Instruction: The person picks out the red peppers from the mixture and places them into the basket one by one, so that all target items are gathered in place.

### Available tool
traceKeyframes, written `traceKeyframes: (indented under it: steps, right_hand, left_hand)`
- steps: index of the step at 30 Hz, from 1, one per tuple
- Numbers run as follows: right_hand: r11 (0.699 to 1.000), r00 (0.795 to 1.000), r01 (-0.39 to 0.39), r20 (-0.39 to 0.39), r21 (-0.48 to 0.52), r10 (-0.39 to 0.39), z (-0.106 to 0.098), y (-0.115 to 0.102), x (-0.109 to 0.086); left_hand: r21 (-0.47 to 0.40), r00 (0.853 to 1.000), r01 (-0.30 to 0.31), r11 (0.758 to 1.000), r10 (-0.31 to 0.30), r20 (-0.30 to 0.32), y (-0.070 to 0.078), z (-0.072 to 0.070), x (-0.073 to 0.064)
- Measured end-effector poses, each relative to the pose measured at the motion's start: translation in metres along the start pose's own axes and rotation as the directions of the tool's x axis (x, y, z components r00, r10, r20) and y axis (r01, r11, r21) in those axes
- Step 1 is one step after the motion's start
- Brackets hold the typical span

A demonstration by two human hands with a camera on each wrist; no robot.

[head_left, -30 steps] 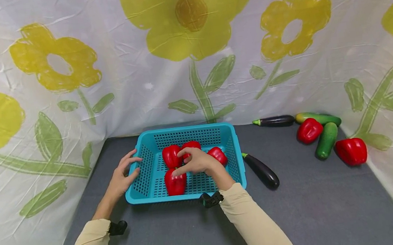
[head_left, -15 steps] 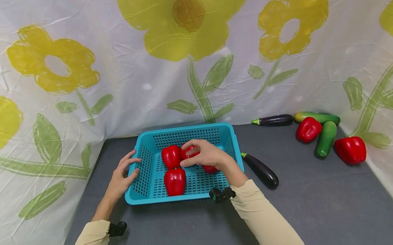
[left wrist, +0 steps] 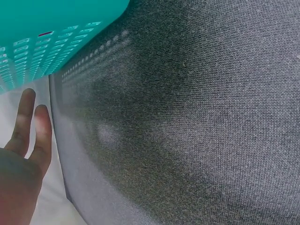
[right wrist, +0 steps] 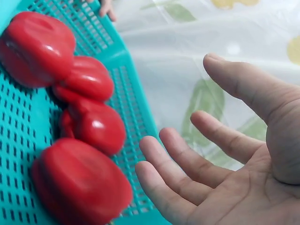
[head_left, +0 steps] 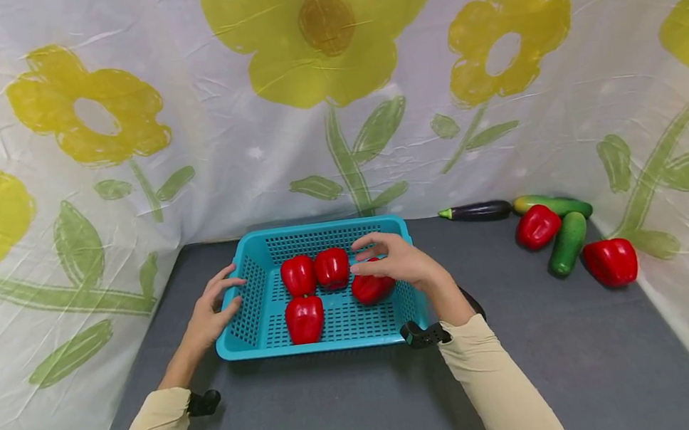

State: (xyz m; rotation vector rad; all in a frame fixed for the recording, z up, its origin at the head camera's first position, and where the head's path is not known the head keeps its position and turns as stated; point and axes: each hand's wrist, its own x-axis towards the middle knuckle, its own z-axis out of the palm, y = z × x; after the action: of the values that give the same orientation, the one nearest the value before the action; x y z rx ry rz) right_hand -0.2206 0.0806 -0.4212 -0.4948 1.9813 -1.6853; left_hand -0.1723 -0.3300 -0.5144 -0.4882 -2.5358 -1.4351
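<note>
Several red bell peppers lie in a blue perforated plastic basket point(head_left: 318, 346), two side by side at the back, one in front point(head_left: 305, 320) and one toward the right point(head_left: 371, 289). My left hand point(head_left: 208, 316) is at the basket's left rim, fingers spread and slightly bent; two of its fingers point(left wrist: 42, 136) show below the basket wall in the left wrist view. My right hand point(head_left: 398, 260) hovers above the basket's right end, overlapping the right-hand pepper in the head view. In the right wrist view its palm is bare and the fingers are extended, apart from the peppers.
On the dark table at right lie an eggplant point(head_left: 479, 211), a yellow-green cucumber point(head_left: 553, 206), a green cucumber point(head_left: 568, 245) and two red peppers, one farther right point(head_left: 611, 262). Another eggplant point(head_left: 474, 302) is mostly hidden behind my right forearm. A flowered curtain point(head_left: 214, 152) stands behind.
My right hand has moved right, from over the middle peppers to the basket's right end, uncovering the back pepper. My left hand stays at the left rim. The peppers keep their places.
</note>
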Motion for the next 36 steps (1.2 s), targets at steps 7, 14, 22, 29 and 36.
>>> traceKeyframes:
  steps: [7, 14, 22, 29, 36]
  right_hand:
    - [0.998, 0.998, 0.007, -0.061, -0.057, -0.011, -0.022, 0.003, -0.018]
    - [0.995, 0.99, -0.006, -0.14, -0.103, -0.009, -0.047, 0.01, -0.041]
    - [0.994, 0.976, -0.028, -0.219, -0.102, 0.005, -0.076, 0.022, -0.067]
    - [0.992, 0.962, -0.061, -0.27, -0.114, 0.028, -0.106, 0.036, -0.091]
    - [0.99, 0.954, -0.067, -0.298, -0.127, 0.027, -0.135, 0.046, -0.116]
  left_hand:
    - [-0.012, 1.0, 0.001, 1.0, -0.001, 0.003, 0.0, -0.001, -0.001]
    - [-0.013, 1.0, 0.003, 1.0, -0.003, -0.004, 0.0, -0.002, -0.002]
    - [-0.024, 1.0, -0.015, 1.0, 0.015, 0.0, 0.001, -0.003, -0.002]
    - [-0.033, 0.999, -0.042, 0.999, 0.042, 0.005, 0.0, -0.002, -0.001]
    - [-0.041, 0.999, -0.041, 0.998, 0.041, 0.01, -0.001, -0.001, -0.001]
